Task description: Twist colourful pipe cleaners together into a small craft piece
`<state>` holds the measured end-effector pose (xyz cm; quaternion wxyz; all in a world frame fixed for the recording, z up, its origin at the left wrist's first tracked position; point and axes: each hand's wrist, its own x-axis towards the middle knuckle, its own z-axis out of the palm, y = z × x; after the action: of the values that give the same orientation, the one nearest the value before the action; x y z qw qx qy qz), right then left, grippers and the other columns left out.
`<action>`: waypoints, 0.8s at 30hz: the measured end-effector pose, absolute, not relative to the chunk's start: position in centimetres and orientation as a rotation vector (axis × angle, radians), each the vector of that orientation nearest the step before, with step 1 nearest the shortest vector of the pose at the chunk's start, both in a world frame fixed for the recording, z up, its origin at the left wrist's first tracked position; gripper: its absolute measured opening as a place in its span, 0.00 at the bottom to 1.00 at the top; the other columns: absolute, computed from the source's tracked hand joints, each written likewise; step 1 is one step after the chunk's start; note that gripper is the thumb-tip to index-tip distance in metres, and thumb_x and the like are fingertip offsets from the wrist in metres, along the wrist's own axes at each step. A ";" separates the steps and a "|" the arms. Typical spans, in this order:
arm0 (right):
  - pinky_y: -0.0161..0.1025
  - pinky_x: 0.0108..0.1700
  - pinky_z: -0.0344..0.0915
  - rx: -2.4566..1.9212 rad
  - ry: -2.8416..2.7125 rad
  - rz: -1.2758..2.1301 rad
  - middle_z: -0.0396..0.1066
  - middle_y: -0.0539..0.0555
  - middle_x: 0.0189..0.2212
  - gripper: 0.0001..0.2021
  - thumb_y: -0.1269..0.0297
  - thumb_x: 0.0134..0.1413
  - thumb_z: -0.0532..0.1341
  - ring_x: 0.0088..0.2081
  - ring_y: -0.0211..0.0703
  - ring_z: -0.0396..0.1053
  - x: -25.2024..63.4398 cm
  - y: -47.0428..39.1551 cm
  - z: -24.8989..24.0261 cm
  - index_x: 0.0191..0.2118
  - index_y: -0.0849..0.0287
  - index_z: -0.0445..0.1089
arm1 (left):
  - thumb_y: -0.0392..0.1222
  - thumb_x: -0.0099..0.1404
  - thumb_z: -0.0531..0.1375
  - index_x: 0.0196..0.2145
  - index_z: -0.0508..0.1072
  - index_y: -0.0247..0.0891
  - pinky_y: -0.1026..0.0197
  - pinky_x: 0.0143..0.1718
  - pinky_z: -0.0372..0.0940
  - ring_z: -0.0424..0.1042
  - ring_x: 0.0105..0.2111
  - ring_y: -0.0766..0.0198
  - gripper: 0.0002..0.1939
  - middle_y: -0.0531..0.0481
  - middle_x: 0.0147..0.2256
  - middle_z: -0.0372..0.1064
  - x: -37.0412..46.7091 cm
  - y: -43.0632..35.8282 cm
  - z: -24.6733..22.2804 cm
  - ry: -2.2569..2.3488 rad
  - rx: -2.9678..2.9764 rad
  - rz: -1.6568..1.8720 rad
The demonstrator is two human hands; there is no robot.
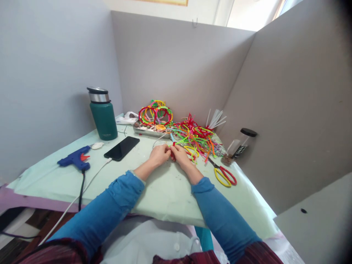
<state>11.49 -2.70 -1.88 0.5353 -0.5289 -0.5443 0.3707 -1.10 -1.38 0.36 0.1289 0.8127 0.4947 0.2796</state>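
My left hand (pixel 160 155) and my right hand (pixel 180 157) meet over the middle of the table, both with fingers pinched together. Between the fingertips shows a red pipe cleaner (pixel 173 156), mostly covered by the fingers; a bit of green shows at its top. Just beyond my right hand lies a loose pile of pipe cleaners (pixel 192 134) in red, green, orange and other colours. Behind my hands, bent pipe-cleaner rings (pixel 156 114) stand on a shallow metal tray (pixel 154 132) that also holds small pieces.
Scissors (pixel 224 176) with red and yellow handles lie right of my hands. At left are a blue glue gun (pixel 74 158), a phone (pixel 121 148) on a white cable and a green bottle (pixel 103 119). A clear jar (pixel 243 143) and white sticks (pixel 217 119) stand at right. Grey panels enclose the table.
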 end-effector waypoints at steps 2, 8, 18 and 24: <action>0.30 0.18 0.53 -1.261 -1.300 0.879 0.59 0.44 0.14 0.13 0.53 0.49 0.55 0.16 0.32 0.58 11.5 -2.7 -1.9 0.25 0.58 0.59 | 0.45 0.60 0.51 0.32 0.74 0.37 0.64 0.33 0.59 0.68 0.30 0.64 0.15 0.48 0.30 0.73 -1.1 -1.4 0.4 1.436 2.365 0.819; 0.30 0.17 0.53 -1.245 -1.298 0.885 0.59 0.44 0.14 0.13 0.53 0.50 0.55 0.16 0.32 0.58 11.5 -2.8 -2.0 0.25 0.58 0.59 | 0.45 0.60 0.50 0.31 0.74 0.37 0.64 0.32 0.59 0.68 0.30 0.64 0.15 0.47 0.30 0.73 -1.1 -1.3 0.3 1.424 2.384 0.840; 0.30 0.17 0.53 -1.253 -1.283 0.900 0.59 0.44 0.14 0.13 0.53 0.50 0.55 0.15 0.32 0.58 11.5 -2.8 -1.8 0.25 0.58 0.60 | 0.45 0.57 0.53 0.31 0.73 0.37 0.64 0.32 0.59 0.69 0.30 0.63 0.12 0.48 0.29 0.73 -1.2 -1.4 0.2 1.380 2.365 0.839; 0.30 0.17 0.53 -1.264 -1.283 0.897 0.59 0.44 0.14 0.12 0.54 0.50 0.55 0.15 0.32 0.57 11.4 -2.8 -1.7 0.26 0.58 0.60 | 0.45 0.57 0.53 0.31 0.73 0.38 0.64 0.33 0.59 0.69 0.31 0.63 0.11 0.49 0.30 0.73 -1.2 -1.4 0.3 1.399 2.363 0.835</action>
<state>11.42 -2.85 -1.72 0.5352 -0.5306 -0.5387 0.3765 -1.16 -1.44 0.25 0.1354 0.8157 0.4829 0.2882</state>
